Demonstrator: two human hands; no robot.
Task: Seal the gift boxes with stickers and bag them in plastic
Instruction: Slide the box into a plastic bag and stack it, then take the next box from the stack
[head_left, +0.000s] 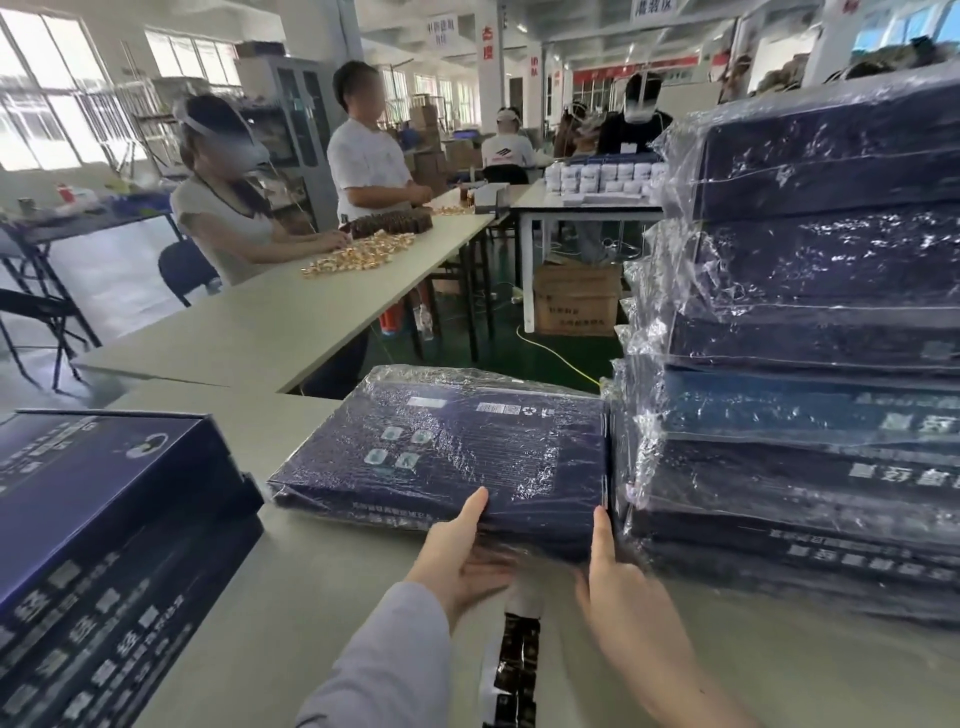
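A dark blue gift box in clear plastic (441, 452) lies flat on the table in front of me. My left hand (460, 556) holds its near edge, thumb on top and fingers underneath. My right hand (618, 587) is at the box's near right corner, index finger straight along the side; its other fingers are hidden. To the right rises a tall stack of bagged blue boxes (810, 338). Unbagged blue boxes (104, 519) are piled at the left. A strip of dark stickers (514, 670) lies on the table between my forearms.
The grey table (291, 571) carries everything. Beyond it a long table (291, 317) holds gold-wrapped items, where two people work. More people, white tables and a cardboard carton (576, 299) on the green floor lie further back.
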